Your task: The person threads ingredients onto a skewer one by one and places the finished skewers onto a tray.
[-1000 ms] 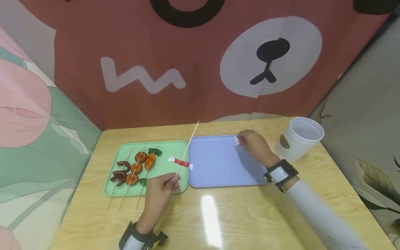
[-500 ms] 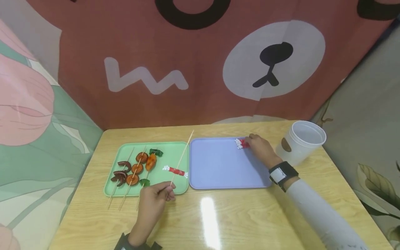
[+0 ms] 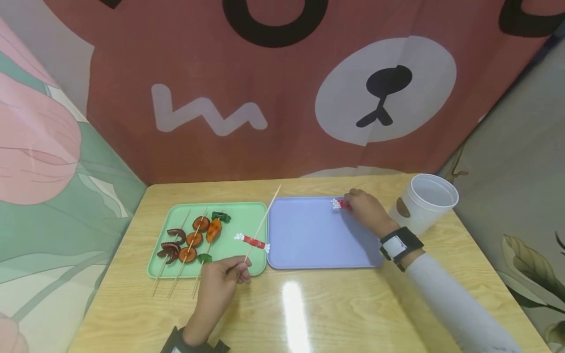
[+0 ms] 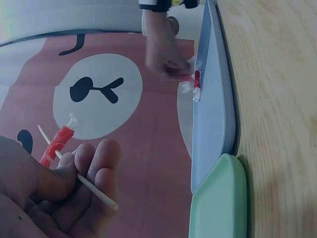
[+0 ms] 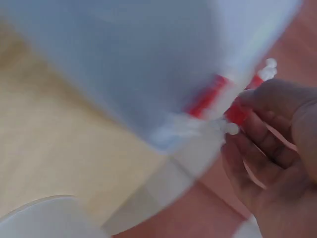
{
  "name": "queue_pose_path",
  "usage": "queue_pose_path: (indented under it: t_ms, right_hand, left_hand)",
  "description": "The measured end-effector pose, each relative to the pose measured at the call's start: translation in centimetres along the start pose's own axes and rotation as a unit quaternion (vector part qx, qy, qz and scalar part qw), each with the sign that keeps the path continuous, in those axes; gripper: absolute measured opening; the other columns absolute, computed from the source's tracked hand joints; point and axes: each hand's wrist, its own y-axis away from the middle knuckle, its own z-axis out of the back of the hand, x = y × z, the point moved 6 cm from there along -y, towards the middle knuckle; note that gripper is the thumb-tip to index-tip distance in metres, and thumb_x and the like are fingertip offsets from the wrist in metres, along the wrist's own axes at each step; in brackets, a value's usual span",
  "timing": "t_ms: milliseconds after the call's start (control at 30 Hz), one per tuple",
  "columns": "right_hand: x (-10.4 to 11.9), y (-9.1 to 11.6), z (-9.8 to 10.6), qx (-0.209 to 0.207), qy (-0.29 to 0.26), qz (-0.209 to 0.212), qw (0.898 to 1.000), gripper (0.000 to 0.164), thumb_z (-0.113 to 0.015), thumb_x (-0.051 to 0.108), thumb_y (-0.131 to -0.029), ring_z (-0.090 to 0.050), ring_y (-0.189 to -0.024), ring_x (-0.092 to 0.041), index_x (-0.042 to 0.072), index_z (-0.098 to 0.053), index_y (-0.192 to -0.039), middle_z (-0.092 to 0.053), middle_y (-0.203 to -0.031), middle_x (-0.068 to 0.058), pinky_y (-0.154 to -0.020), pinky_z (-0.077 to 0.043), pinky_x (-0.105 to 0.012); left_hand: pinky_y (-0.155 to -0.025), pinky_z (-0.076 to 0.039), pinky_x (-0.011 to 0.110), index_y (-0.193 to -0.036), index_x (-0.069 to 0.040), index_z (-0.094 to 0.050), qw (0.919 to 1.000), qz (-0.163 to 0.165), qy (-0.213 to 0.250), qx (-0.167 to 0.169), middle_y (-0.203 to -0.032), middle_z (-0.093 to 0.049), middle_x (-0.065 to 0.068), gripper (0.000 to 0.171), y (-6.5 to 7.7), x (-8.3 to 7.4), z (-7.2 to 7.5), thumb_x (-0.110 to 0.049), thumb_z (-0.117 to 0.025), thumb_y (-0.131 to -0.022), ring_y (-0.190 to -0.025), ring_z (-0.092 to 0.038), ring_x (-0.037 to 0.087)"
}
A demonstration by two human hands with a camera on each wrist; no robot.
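My left hand (image 3: 218, 284) pinches a thin wooden skewer (image 3: 268, 211) near its lower end, tip pointing up and away. Threaded crosswise on it is a red roll with white knobbly ends (image 3: 253, 241), resembling an enoki roll, above the green tray's right side. Over the far right corner of the blue tray (image 3: 309, 235), my right hand (image 3: 368, 211) pinches a second such roll (image 5: 237, 114) between thumb and fingers. A third roll (image 4: 196, 79) lies in that corner, right beside the fingers. In the head view my right hand partly hides both rolls.
On the green tray (image 3: 244, 213) lie several loaded skewers with brown curled pieces (image 3: 169, 251), orange-brown round slices (image 3: 194, 239), and an orange piece (image 3: 214, 230) with green ones. A white bucket (image 3: 419, 211) stands right of the blue tray. A bear-print cloth (image 3: 282, 147) hangs behind.
My left hand has drawn nearer and slightly left with the skewer and its roll. My right hand has shifted a little right at the blue tray's corner, uncovering more red there.
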Motion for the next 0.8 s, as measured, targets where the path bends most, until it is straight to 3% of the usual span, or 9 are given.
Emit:
queue_pose_path:
  t_ms: [67,100,200,300,367,500,700,800]
  right_hand:
    - [0.4,-0.2,1.8,0.001,-0.102,-0.035,0.994,0.014,-0.075,0.002,-0.090,-0.068,-0.091,-0.028,0.003,-0.072,-0.103,-0.069,-0.099,-0.013,-0.079,-0.064,-0.042]
    - [0.8,-0.2,2.9,-0.003,-0.158,-0.051,0.986,0.015,-0.075,0.006,-0.092,-0.069,-0.093,-0.027,0.004,-0.072,-0.106,-0.070,-0.102,-0.012,-0.080,-0.064,-0.042]
    - [2.5,-0.3,6.0,-0.019,-0.311,-0.079,0.947,0.025,-0.077,0.018,-0.093,-0.071,-0.100,-0.026,0.011,-0.072,-0.117,-0.074,-0.112,-0.010,-0.083,-0.065,-0.038]
    - [4.5,0.2,8.5,-0.016,-0.397,-0.075,0.914,0.037,-0.078,0.028,-0.092,-0.071,-0.104,-0.022,0.016,-0.071,-0.126,-0.074,-0.118,-0.005,-0.082,-0.064,-0.028]
    - [5.9,0.4,9.5,-0.005,-0.432,-0.065,0.900,0.042,-0.079,0.031,-0.091,-0.070,-0.104,-0.022,0.016,-0.070,-0.129,-0.074,-0.121,-0.006,-0.079,-0.063,-0.024]
    - [8.1,0.8,10.7,0.000,-0.447,-0.050,0.893,0.038,-0.081,0.031,-0.089,-0.070,-0.098,-0.021,0.016,-0.073,-0.124,-0.074,-0.119,-0.004,-0.071,-0.061,-0.026]
    - [10.3,1.3,11.3,-0.014,-0.456,-0.024,0.889,0.034,-0.081,0.017,-0.088,-0.072,-0.099,-0.020,0.011,-0.074,-0.120,-0.076,-0.116,-0.006,-0.089,-0.065,-0.032]
    - [11.2,1.4,11.5,-0.018,-0.458,-0.012,0.889,0.032,-0.081,0.013,-0.087,-0.070,-0.099,-0.021,0.010,-0.074,-0.118,-0.076,-0.113,-0.006,-0.088,-0.066,-0.034]
  left_hand:
    - [-0.059,-0.065,0.026,-0.097,0.009,-0.077,1.0000,0.001,-0.002,0.007,-0.072,-0.074,0.011,0.012,0.0,0.0,-0.2,0.010,-0.067,-0.090,-0.059,-0.068,0.008]
    - [-0.059,-0.065,0.026,-0.097,0.008,-0.077,0.9999,-0.002,-0.005,0.008,-0.072,-0.074,0.012,0.012,0.0,0.0,-0.3,0.010,-0.068,-0.090,-0.059,-0.068,0.008]
    - [-0.058,-0.065,0.025,-0.097,0.008,-0.077,0.9996,-0.019,-0.011,0.016,-0.076,-0.076,0.015,0.011,0.0,-0.2,-0.9,0.010,-0.069,-0.089,-0.059,-0.068,0.007]
    - [-0.057,-0.064,0.023,-0.097,0.007,-0.077,0.9988,-0.039,-0.020,0.020,-0.077,-0.077,0.013,0.011,-0.1,-0.5,-1.6,0.009,-0.071,-0.088,-0.059,-0.068,0.006]
    - [-0.056,-0.063,0.021,-0.097,0.006,-0.078,0.9984,-0.045,-0.029,0.020,-0.075,-0.077,0.010,0.011,-0.1,-0.7,-1.8,0.007,-0.072,-0.088,-0.058,-0.067,0.006]
    - [-0.055,-0.060,0.015,-0.096,0.003,-0.079,0.9968,-0.059,-0.052,0.014,-0.071,-0.075,0.006,0.011,-0.2,-1.2,-2.0,0.006,-0.073,-0.087,-0.057,-0.066,0.005]
    - [-0.054,-0.062,0.020,-0.098,0.006,-0.078,0.9964,-0.062,-0.051,0.028,-0.073,-0.076,0.008,0.013,-0.1,-1.2,-2.4,0.010,-0.072,-0.087,-0.058,-0.065,0.003]
    - [-0.054,-0.061,0.018,-0.097,0.006,-0.078,0.9957,-0.065,-0.060,0.026,-0.072,-0.076,0.007,0.013,0.0,-1.1,-2.4,0.009,-0.071,-0.087,-0.057,-0.064,0.002]
